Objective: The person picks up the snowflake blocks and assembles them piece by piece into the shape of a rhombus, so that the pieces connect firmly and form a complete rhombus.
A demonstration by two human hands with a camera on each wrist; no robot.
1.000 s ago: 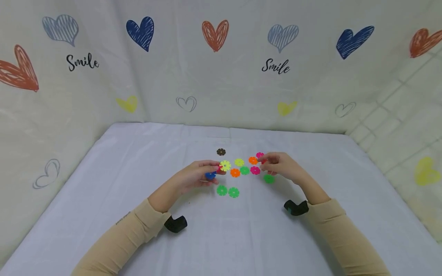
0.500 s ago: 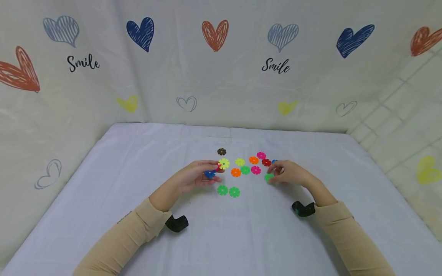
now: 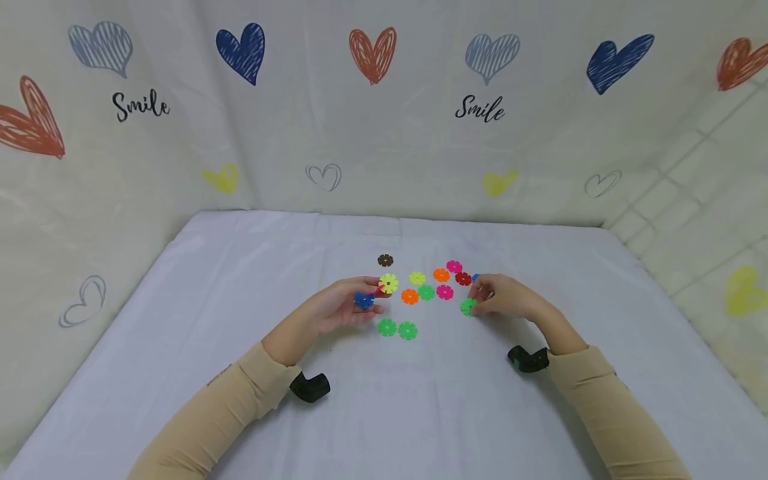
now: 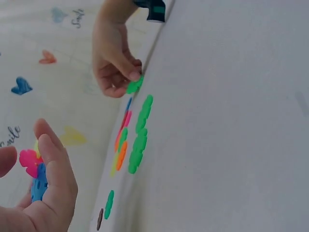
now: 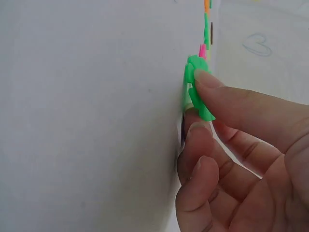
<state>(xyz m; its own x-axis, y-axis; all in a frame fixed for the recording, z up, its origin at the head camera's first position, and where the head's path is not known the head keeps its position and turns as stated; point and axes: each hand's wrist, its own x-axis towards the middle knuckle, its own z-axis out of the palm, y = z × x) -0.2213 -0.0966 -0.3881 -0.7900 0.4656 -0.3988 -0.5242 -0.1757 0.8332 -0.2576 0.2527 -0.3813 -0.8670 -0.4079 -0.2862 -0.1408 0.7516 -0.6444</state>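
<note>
My left hand (image 3: 330, 307) holds a small joined cluster of plastic snowflake discs: a yellow disc (image 3: 389, 283), a pink disc (image 4: 30, 162) and a blue disc (image 3: 364, 300). Its lower fingers stay extended beneath the blue piece. On the right, my right hand (image 3: 507, 297) pinches a green snowflake disc (image 5: 198, 89) between thumb and index finger, close over the table. In the right wrist view that disc stands on edge, its slots showing, with the other fingers curled below. Two more green discs (image 3: 387, 327) lie flat in front, between the hands.
Loose discs lie on the white-covered table (image 3: 384, 407): yellow (image 3: 417, 279), orange (image 3: 410, 297), pink (image 3: 445, 292), dark red (image 3: 463, 279) and brown (image 3: 385, 260). A blue one (image 3: 476, 277) is partly hidden behind the right hand. A heart-printed cloth (image 3: 414, 147) hangs behind.
My right hand has moved right and toward me from the red and pink discs to the green disc, which it now pinches. The left hand stays nearly in place with its cluster.
</note>
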